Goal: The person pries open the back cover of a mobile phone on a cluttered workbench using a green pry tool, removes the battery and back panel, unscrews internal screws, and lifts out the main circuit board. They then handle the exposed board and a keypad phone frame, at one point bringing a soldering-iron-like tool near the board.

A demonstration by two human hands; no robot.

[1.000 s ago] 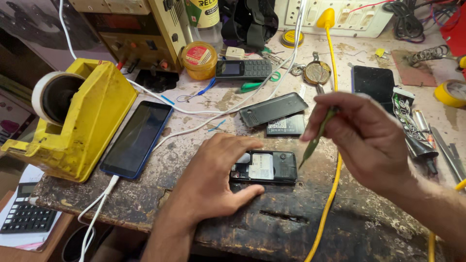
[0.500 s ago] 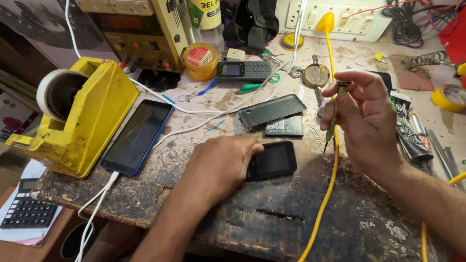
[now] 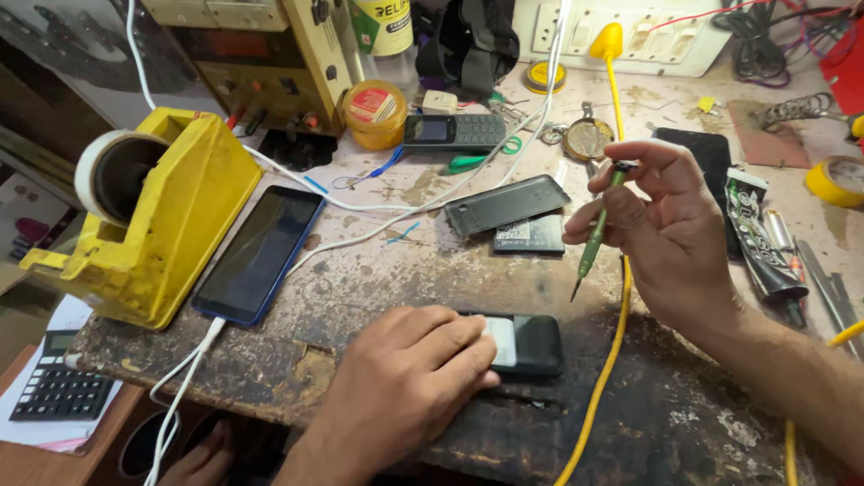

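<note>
My left hand (image 3: 409, 378) rests flat on a small black phone (image 3: 526, 342) lying on the worn workbench (image 3: 378, 279), covering its left half. My right hand (image 3: 661, 234) is raised above the bench to the right, pinching a thin green screwdriver (image 3: 597, 229) that points down and left. Behind the phone lie a loose black back cover (image 3: 508, 204) and a flat black battery (image 3: 529, 236). A yellow cable (image 3: 612, 333) runs down the bench under my right hand.
A yellow tape dispenser (image 3: 157, 216) stands at left beside a blue smartphone (image 3: 259, 254) on a white charging cable. A keypad phone (image 3: 453, 131), orange jar (image 3: 375, 112), power supply box (image 3: 261, 49), switchboard (image 3: 621, 31), tweezers and tools fill the back and right. A calculator (image 3: 56, 389) lies lower left.
My right hand has lifted away from the small phone, turning the screwdriver upright. My left hand has slid over the phone, which now lies face down or turned.
</note>
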